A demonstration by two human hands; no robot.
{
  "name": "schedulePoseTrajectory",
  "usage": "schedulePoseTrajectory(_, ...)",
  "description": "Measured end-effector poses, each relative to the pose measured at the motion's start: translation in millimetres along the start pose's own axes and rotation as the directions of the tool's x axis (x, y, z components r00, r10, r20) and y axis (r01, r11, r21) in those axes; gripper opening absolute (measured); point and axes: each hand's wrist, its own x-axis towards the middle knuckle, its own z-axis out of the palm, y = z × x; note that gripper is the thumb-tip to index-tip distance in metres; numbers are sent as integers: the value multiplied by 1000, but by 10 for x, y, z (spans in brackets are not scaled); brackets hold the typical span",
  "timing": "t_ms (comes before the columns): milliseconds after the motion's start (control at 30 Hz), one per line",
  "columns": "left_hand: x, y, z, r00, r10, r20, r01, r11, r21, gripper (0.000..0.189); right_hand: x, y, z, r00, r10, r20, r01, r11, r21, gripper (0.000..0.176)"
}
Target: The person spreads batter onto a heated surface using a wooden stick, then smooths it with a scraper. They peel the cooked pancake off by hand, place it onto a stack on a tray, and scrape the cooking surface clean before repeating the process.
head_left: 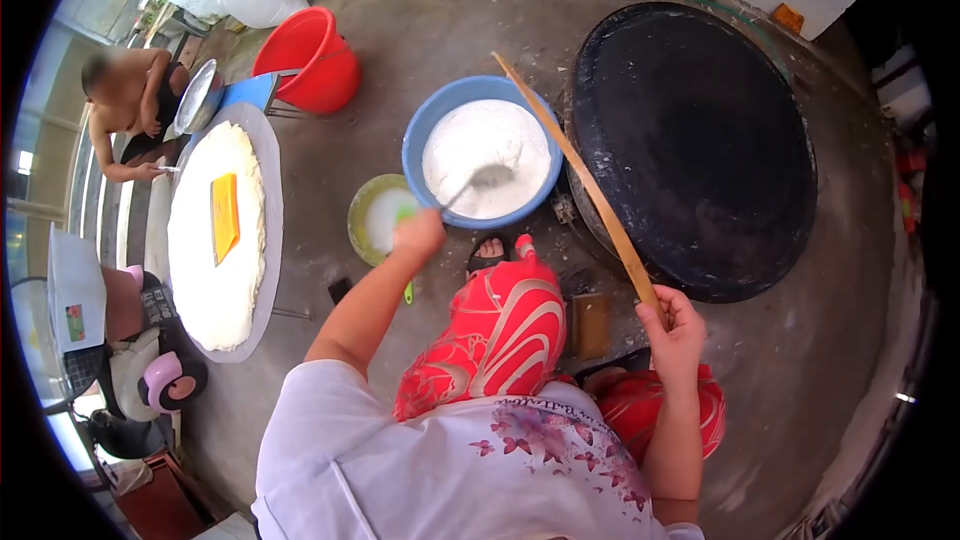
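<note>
My left hand point(420, 231) is closed around the handle of a ladle point(490, 177), whose head rests in a white batter-like mass point(465, 145). A blue basin point(412, 140) holds this white mass. Beside it, partly behind my left hand, stands a yellow-green bowl point(358, 225) with whitish liquid inside. My right hand point(676, 338) grips the lower end of a long, thin wooden stick point(590, 185). Its far end reaches over the basin's right rim, and its length runs along the left edge of a large round black griddle point(700, 150).
At left, a round table point(268, 240) carries a pale spread-out layer point(205, 290) with a yellow scraper point(226, 215) on it. A person point(130, 115) sits beyond. A red bucket point(335, 80) stands at the back; a pink-and-white scooter point(160, 375) is at left.
</note>
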Motion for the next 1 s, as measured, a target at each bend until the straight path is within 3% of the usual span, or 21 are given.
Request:
schedulePoseTrajectory(67, 97, -33, -104, 989, -103, -105, 89, 987, -130, 27, -34, -58, 20, 999, 30, 19, -30, 1000, 9, 21)
schedulePoseTrajectory(133, 154, -50, 66, 988, -119, -98, 102, 981, -164, 23, -47, -81, 49, 998, 46, 41, -47, 999, 26, 18)
schedulePoseTrajectory(200, 96, 42, 153, 997, 71, 31, -69, 995, -68, 24, -38, -65, 32, 998, 46, 32, -45, 998, -43, 19)
schedulePoseTrajectory(267, -25, -44, -21, 993, 108, 36, -104, 988, -111, 25, -41, -37, 28, 999, 27, 29, -26, 999, -30, 19)
schedulePoseTrajectory(333, -138, -142, -224, 1000, -10, -8, 7, 947, -322, 27, -35, -42, 35, 1000, 12, 29, -11, 1000, -19, 20)
schedulePoseTrajectory(367, -114, -213, -157, 999, -40, -28, 28, 938, -344, 27, -45, -58, 42, 999, 21, 31, -21, 1000, -6, 20)
schedulePoseTrajectory(433, -62, -252, 159, 999, -10, -33, 0, 960, -278, 26, -72, -50, 52, 999, 27, 30, -27, 1000, 12, 20)
schedulePoseTrajectory(533, 150, -51, 70, 994, 84, -71, -98, 968, -231, 23, -14, -20, 18, 999, 21, 28, -19, 998, -62, 20)
schedulePoseTrajectory(600, 243, 161, -201, 975, 104, -197, -155, 952, -265, 21, -24, -29, 49, 999, 30, 34, -31, 999, 11, 20)
schedulePoseTrajectory(733, 530, 218, 86, 974, -17, -226, -32, 977, -213, 22, 20, -81, 54, 999, 9, 43, -10, 1000, 13, 20)
schedulePoseTrajectory(800, 338, 88, 179, 973, 229, 1, -229, 973, -27, 22, 33, -52, 25, 999, -7, 32, 7, 1000, 4, 20)
schedulePoseTrajectory(833, 292, -29, 103, 973, 229, 5, -229, 973, -24, 22, 28, -29, 34, 1000, -13, 17, 13, 1000, 7, 20)
schedulePoseTrajectory(900, 34, -212, -240, 994, 107, -33, -112, 969, -222, 21, -4, -14, 37, 1000, 13, 26, -13, 1000, 11, 20)
schedulePoseTrajectory(1000, -6, -287, -339, 990, -37, -136, 15, 986, -165, 21, -20, 9, 45, 998, 41, 49, -41, 999, 1, 20)
